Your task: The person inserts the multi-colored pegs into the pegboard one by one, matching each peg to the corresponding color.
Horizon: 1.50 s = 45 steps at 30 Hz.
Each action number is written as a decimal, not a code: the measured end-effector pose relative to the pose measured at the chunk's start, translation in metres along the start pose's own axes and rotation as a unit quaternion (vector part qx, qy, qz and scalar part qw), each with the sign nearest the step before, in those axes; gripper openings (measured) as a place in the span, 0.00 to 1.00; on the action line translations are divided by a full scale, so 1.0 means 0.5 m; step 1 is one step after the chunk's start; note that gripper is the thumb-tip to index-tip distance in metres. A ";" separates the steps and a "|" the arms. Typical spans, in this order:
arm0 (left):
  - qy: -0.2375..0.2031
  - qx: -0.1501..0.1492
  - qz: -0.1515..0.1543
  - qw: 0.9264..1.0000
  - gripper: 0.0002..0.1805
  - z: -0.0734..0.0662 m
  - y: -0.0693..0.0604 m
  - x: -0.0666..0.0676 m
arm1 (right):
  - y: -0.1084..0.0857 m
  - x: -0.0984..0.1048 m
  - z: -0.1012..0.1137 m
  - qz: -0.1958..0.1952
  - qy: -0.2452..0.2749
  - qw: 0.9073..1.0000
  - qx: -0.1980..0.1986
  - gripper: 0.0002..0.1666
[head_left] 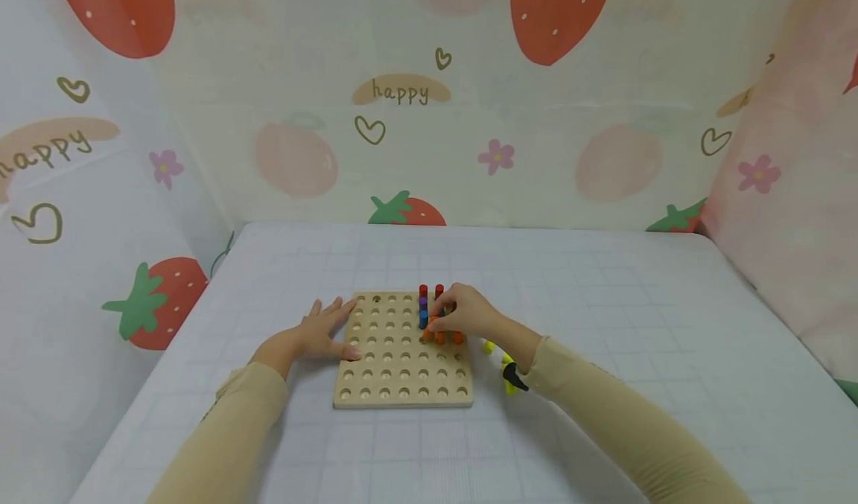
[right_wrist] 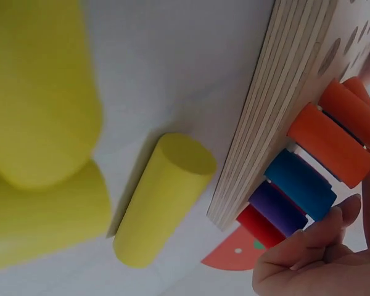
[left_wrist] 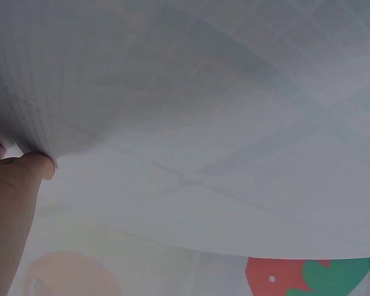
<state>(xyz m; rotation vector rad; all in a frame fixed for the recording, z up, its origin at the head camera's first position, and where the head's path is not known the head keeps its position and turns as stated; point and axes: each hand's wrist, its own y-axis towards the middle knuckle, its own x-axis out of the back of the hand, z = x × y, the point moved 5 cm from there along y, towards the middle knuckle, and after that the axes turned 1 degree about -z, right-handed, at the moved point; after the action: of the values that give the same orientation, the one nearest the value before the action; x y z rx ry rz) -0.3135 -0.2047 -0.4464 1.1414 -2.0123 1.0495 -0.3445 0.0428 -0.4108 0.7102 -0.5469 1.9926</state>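
Note:
A square wooden pegboard (head_left: pixel 382 392) with rows of round holes lies on the table. My left hand (head_left: pixel 320 336) rests at its left edge with fingers spread. Over the right part of the board, my right hand (head_left: pixel 465 312) pinches an orange peg (head_left: pixel 427 335), which looks tilted; its lower end is hard to make out. Beside it stand more orange pegs (right_wrist: pixel 330 145), blue pegs (right_wrist: pixel 301 184), purple pegs (right_wrist: pixel 277 208) and red pegs (head_left: pixel 423 291). Part of these rows is hidden behind my right hand in the head view.
Several yellow pegs (right_wrist: pixel 163 200) lie on the table right of the board, partly under my right forearm. A small black item (head_left: pixel 515 377) is by the right sleeve. Printed cloth walls (head_left: pixel 536 117) enclose the table's back and sides.

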 end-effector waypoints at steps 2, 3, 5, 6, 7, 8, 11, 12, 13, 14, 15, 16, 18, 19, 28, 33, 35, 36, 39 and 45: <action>0.001 0.000 0.000 1.000 0.60 0.000 0.001 0.000 | 0.001 -0.002 0.000 0.002 -0.002 1.000 0.003 0.08; 0.001 -0.001 0.000 1.000 0.61 -0.001 0.001 0.000 | 0.001 -0.003 0.000 0.004 -0.003 1.000 0.005 0.08; 0.001 -0.002 0.001 1.000 0.61 -0.001 0.001 0.000 | 0.002 -0.005 0.000 0.007 -0.010 1.000 0.008 0.08; 0.001 -0.003 0.001 1.000 0.61 -0.002 0.001 0.000 | 0.002 -0.005 0.000 0.010 -0.014 1.000 0.009 0.08; 0.001 -0.003 0.001 1.000 0.60 -0.002 0.001 0.000 | 0.002 -0.006 0.001 0.012 -0.019 1.000 0.011 0.08; 0.002 -0.004 0.001 1.000 0.60 -0.002 0.001 0.000 | 0.001 -0.007 0.002 0.014 -0.020 1.000 0.011 0.07; 0.003 -0.002 0.000 1.000 0.60 -0.003 0.000 0.002 | 0.000 -0.007 0.005 0.022 -0.023 0.999 0.019 0.07; 0.005 -0.003 0.000 1.000 0.60 -0.003 -0.001 0.002 | -0.001 -0.007 0.005 0.022 -0.019 0.999 0.024 0.07; 0.006 -0.003 -0.001 1.000 0.60 -0.004 -0.001 0.003 | -0.001 -0.006 0.006 0.022 -0.017 0.999 0.031 0.08; 0.005 -0.002 0.000 1.000 0.60 -0.004 -0.002 0.003 | -0.002 -0.006 0.006 0.022 -0.014 0.999 0.037 0.08; 0.005 0.001 0.001 1.000 0.60 -0.004 -0.002 0.004 | -0.002 -0.005 0.007 0.021 -0.014 0.999 0.046 0.08; 0.005 0.002 0.001 1.000 0.60 -0.003 -0.002 0.004 | -0.002 -0.005 0.008 0.019 -0.015 0.998 0.056 0.08; 0.006 0.002 0.002 1.000 0.60 -0.002 -0.002 0.004 | -0.002 -0.006 0.009 0.018 -0.014 0.998 0.066 0.08; 0.005 0.003 0.003 1.000 0.60 -0.001 -0.002 0.004 | -0.002 -0.007 0.010 0.018 -0.013 0.997 0.069 0.08; 0.002 -0.001 -0.001 1.000 0.60 0.001 0.002 0.002 | -0.008 0.004 0.003 0.000 -0.008 0.999 0.035 0.09; 0.002 -0.002 -0.002 1.000 0.60 0.000 -0.003 0.005 | -0.008 0.008 -0.001 -0.006 0.000 0.999 0.032 0.08; 0.000 -0.004 -0.001 1.000 0.60 0.000 -0.003 0.005 | -0.008 0.008 0.000 -0.007 0.000 0.999 0.041 0.07; -0.001 -0.005 -0.002 1.000 0.60 0.000 -0.003 0.005 | -0.007 0.008 -0.001 -0.006 -0.001 0.999 0.040 0.07; -0.004 -0.007 -0.004 1.000 0.60 0.000 -0.002 0.005 | -0.009 0.014 -0.005 -0.010 -0.005 0.999 0.031 0.07; -0.005 -0.006 -0.001 1.000 0.63 0.010 0.006 0.000 | -0.024 0.059 -0.032 -0.017 -0.001 1.000 0.023 0.07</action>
<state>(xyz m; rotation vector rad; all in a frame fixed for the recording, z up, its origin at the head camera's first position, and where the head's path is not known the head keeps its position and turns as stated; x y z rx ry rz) -0.3167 -0.2083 -0.4500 1.1432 -2.0223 1.0314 -0.3503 0.0766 -0.4018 0.7451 -0.4887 1.9791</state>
